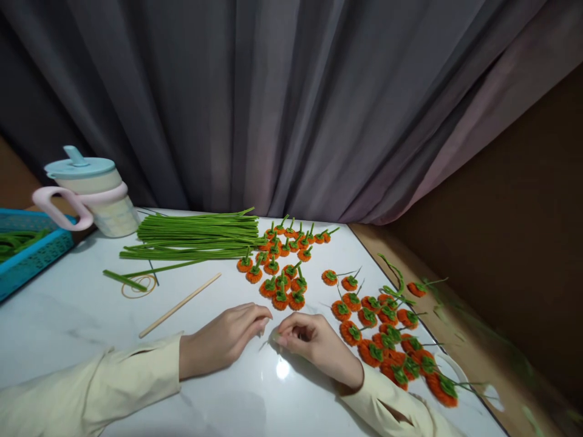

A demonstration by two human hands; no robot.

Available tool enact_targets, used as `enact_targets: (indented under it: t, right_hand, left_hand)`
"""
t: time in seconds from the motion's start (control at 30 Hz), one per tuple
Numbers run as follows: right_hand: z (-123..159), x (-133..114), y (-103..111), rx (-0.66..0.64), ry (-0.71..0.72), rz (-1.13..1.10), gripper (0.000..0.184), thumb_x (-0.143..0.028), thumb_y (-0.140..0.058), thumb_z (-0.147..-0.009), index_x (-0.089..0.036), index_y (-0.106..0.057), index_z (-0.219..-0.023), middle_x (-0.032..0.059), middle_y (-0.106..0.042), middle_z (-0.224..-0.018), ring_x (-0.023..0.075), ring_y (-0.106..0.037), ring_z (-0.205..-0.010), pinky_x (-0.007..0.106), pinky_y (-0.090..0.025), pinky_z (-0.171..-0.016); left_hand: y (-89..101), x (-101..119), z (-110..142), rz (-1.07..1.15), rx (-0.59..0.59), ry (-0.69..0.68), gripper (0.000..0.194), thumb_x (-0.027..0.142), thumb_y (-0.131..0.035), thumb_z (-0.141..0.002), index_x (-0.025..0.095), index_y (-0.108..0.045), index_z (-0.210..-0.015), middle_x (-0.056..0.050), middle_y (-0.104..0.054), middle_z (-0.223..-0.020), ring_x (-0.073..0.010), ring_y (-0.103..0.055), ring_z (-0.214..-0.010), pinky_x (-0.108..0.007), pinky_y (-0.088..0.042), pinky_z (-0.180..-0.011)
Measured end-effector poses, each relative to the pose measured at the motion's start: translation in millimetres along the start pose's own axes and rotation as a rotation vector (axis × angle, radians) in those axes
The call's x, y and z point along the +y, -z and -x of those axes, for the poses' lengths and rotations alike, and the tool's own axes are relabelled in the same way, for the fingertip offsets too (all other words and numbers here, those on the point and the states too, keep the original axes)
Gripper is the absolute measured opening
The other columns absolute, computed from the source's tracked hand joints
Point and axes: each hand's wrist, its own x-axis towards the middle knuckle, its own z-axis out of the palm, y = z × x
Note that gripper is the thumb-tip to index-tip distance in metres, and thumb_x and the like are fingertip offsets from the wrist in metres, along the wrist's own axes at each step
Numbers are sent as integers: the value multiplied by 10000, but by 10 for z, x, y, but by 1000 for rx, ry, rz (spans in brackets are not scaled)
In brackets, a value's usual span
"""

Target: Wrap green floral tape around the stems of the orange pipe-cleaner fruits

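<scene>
My left hand [228, 340] hovers low over the white table, its fingers bent and pressed together with the tips facing right. Opposite it, my right hand [315, 347] pinches thumb against forefinger. A faint thin strand seems to show by the right fingertips, too small to name; whatever the left fingers hold is hidden. Just beyond the hands stands a group of small orange fuzzy persimmon-like pieces [281, 298] with green tops and upright green stems. More orange pieces [350, 332], several with thin wire tails, lie to the right of my right hand.
A bundle of green pipe cleaners [198, 233] lies at the back. A wooden stick [180, 305] and rubber bands [138, 286] rest left of centre. Further left are a lidded cup [116, 212] and a blue basket [40, 264]. The table's right edge runs beside the orange pieces.
</scene>
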Motion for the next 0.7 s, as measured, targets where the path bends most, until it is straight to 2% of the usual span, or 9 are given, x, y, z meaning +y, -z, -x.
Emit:
enact_targets:
  t: [0.17,0.33,0.7]
  right_hand:
    - [2,-3,8,18,5,20,251,-399,-678,-734,-148,-670,-748,14,-616,-658,110,-513,-609,229,-401,-581]
    - [1,0,15,25,7,59,246,-397,-666,-746,-151,-681,-757,26,-642,-671,121,-530,-615,234,-408,-590]
    - [-12,34,38,12,40,86,185,-324,-643,-765,-143,-680,-756,29,-637,-671,123,-525,-619,228,-398,-587]
  left_hand:
    - [41,57,-30,-72,-97,-91,219,288,-344,-948,158,-518,-975,-61,-595,-857,-170,-521,-785,-282,-425,-729]
    - [6,46,-24,-207,-122,-187,230,353,-421,-928,156,-528,-978,-71,-596,-888,-188,-515,-799,-298,-405,-739]
    - [-4,39,-23,-238,-131,-180,242,301,-342,-954,145,-526,-979,-80,-597,-906,-184,-503,-802,-293,-403,-744]
